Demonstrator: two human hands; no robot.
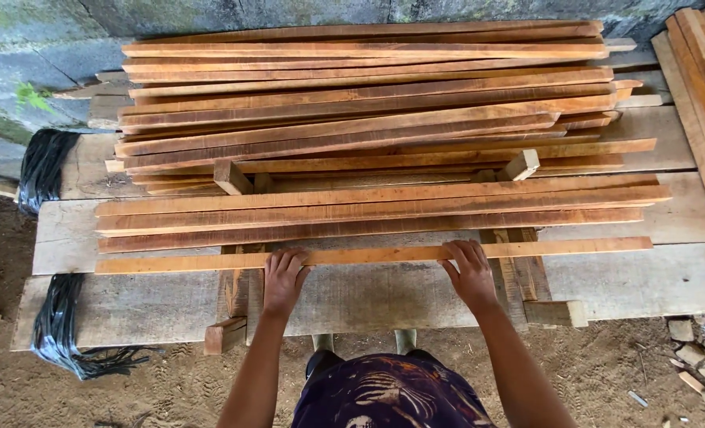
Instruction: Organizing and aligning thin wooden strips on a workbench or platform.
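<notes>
Both hands lie flat with fingers spread, the left hand and right hand pressing on a long thin wooden strip. It rests nearest the person on cross blocks over the plank surface, just before the stacked strips.

Head camera looks steeply down (fairly close) over stacked wooden slats toward a wall.
</notes>
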